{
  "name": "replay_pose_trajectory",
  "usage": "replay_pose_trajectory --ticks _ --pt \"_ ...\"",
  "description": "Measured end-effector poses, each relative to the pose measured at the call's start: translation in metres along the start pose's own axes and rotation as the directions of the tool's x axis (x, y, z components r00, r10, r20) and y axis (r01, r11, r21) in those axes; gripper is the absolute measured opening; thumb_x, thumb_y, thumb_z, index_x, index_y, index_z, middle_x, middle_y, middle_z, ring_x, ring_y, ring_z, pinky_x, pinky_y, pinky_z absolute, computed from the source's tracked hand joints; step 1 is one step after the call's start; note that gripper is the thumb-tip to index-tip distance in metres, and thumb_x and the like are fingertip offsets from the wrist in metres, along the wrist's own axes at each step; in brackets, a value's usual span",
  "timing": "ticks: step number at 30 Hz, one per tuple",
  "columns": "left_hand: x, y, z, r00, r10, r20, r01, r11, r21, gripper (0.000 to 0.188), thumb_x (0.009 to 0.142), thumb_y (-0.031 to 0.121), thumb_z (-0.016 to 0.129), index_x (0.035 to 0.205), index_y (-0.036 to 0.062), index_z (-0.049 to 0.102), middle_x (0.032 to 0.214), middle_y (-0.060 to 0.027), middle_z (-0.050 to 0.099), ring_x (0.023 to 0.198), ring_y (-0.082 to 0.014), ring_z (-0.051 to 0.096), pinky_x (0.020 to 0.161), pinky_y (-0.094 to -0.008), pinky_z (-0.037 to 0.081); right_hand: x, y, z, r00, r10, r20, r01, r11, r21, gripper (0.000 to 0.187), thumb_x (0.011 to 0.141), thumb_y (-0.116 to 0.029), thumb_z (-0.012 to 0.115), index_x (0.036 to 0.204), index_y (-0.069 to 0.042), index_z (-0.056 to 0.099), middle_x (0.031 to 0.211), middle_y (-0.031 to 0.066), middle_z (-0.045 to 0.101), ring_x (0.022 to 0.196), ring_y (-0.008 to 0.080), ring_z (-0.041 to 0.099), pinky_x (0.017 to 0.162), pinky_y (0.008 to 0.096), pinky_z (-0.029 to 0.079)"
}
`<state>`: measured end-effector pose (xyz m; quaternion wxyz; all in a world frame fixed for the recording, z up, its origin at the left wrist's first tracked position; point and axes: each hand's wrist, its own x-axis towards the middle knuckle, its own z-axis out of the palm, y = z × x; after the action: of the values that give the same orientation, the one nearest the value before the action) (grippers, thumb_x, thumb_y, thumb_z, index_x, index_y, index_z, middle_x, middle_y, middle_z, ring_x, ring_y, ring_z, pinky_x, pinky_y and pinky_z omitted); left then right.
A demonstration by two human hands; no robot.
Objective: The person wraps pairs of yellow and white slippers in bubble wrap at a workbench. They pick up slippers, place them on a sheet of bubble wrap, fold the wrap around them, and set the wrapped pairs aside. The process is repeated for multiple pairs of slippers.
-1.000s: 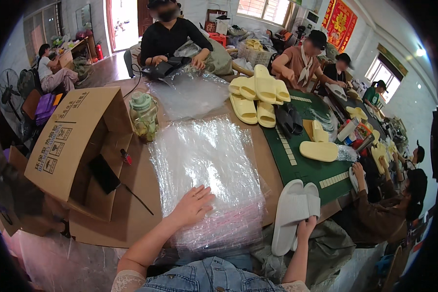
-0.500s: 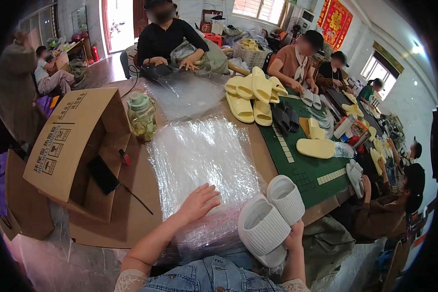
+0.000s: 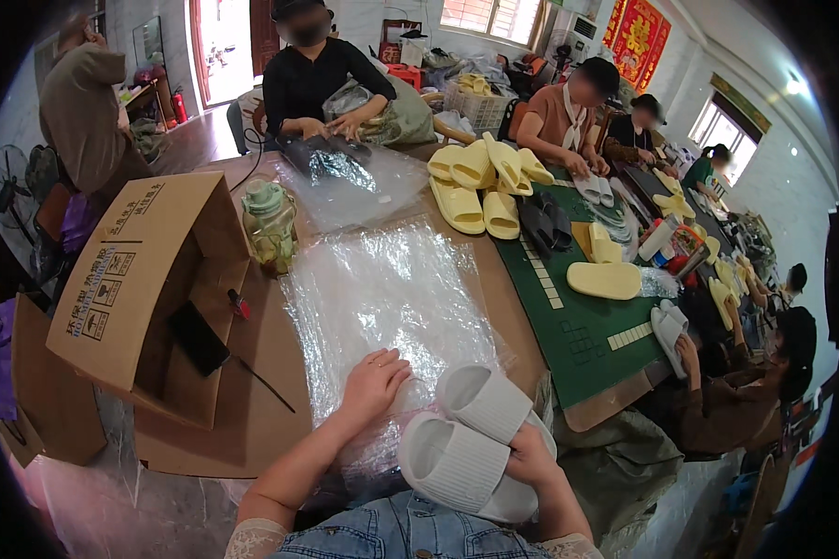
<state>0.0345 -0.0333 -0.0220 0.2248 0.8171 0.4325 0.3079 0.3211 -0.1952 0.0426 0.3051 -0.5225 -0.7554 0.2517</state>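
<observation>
A pair of pale grey slippers [image 3: 466,455] with ribbed straps is in the grip of my right hand [image 3: 534,458], whose fingers are partly hidden behind a strap. The slippers lie side by side, tilted, over the near edge of the bag stack and close to my body. My left hand [image 3: 375,384] rests palm down on a stack of clear plastic bags [image 3: 382,289], with its fingers stretched out and nothing in them.
An open cardboard box [image 3: 140,270] stands at left, with a black phone [image 3: 199,337] by its opening. Behind the bags is a green-lidded jar [image 3: 269,224]. Yellow slippers [image 3: 475,177] and dark slippers [image 3: 545,224] lie at right near a green mat [image 3: 587,359]. Several co-workers sit around.
My right hand has brought the grey slippers leftward, toward the bags. My left hand has shifted slightly left. Across the table, a person now handles dark slippers at a plastic bag.
</observation>
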Motion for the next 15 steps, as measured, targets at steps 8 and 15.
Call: replay_pose_trajectory --ticks 8,15 --pt "0.004 0.008 -0.015 0.995 -0.097 0.005 0.096 0.979 -0.181 0.029 0.100 0.028 0.056 0.115 0.0107 0.075 0.130 -0.0167 0.067 0.123 -0.0375 0.059 0.107 -0.0439 0.046 0.018 -0.011 0.006 0.998 -0.045 0.040 0.045 0.999 0.021 0.038 0.080 -0.016 0.070 0.116 -0.005 0.070 0.113 0.0202 0.068 0.106 0.0417 0.064 0.089 0.0474 0.053" --pt "-0.002 0.045 -0.033 0.965 0.262 -0.027 -0.263 0.965 -0.024 0.027 0.098 0.021 0.062 0.120 0.0093 0.072 0.138 -0.0163 0.062 0.131 -0.0400 0.053 0.110 -0.0457 0.043 0.029 0.013 0.026 0.977 0.211 -0.032 -0.212 0.943 -0.255 0.028 0.079 -0.018 0.068 0.092 0.006 0.065 0.091 0.0287 0.063 0.090 0.0465 0.062 0.079 0.0538 0.050"
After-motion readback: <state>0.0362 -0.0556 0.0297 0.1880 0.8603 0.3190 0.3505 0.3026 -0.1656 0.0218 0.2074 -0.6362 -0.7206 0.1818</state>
